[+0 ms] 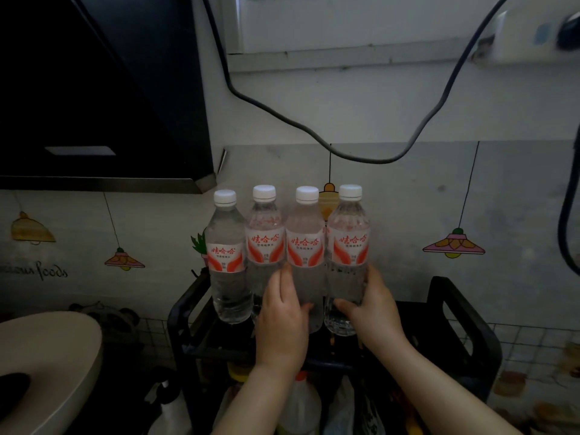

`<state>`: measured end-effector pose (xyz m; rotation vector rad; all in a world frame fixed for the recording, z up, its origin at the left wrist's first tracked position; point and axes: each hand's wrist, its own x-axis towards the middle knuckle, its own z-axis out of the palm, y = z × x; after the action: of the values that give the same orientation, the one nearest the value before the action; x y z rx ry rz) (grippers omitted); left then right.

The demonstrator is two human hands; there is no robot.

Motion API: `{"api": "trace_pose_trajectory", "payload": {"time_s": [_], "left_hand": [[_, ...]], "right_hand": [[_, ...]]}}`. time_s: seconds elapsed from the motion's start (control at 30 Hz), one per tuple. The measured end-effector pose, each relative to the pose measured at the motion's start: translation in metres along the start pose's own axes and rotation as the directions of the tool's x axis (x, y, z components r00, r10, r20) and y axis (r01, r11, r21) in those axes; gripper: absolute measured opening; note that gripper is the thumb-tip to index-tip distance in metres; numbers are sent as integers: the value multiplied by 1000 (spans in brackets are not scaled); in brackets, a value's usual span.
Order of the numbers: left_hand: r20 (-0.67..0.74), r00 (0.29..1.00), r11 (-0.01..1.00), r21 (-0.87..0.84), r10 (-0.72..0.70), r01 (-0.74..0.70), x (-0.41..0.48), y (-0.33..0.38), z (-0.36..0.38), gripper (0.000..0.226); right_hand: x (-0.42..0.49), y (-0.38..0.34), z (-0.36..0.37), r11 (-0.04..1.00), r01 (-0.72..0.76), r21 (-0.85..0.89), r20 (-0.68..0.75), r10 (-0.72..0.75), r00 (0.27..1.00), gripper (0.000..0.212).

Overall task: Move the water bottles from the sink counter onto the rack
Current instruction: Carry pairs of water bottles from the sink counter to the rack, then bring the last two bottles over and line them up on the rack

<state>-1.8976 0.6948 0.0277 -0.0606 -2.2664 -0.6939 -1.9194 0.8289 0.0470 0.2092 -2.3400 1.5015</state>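
The left hand's fingers (287, 277) were wrapped around the lower body of the third bottle (305, 255), and the right hand (370, 304) clasped the fourth bottle (348, 255) just beside it, thumb across its front. Both bottles stood upright, long axes vertical, directly ahead of the fingers, in a touching row of four on the top tier of the black rack (455, 328). Each hand was nearest its own bottle. Both forearms rose from below the rack, wrists roughly level.
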Motion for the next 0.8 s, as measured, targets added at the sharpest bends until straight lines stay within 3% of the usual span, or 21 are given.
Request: {"api": "trace_pose_trajectory", "payload": {"time_s": [0.37,0.63,0.8], "left_hand": [[92,993,996,49,-76,72,-4,14,-17,74],[243,960,958,278,-142,72,-15,40,-42,66],[376,919,933,360,-116,-30,-30,55,-57,43]], "right_hand": [[-12,-9,-8,1000,-18,-21,56,19,998,74],[-35,-27,-32,943,-19,-334,92,52,994,64],[-60,-34,-50,858,67,-510,189,36,981,52]]}}
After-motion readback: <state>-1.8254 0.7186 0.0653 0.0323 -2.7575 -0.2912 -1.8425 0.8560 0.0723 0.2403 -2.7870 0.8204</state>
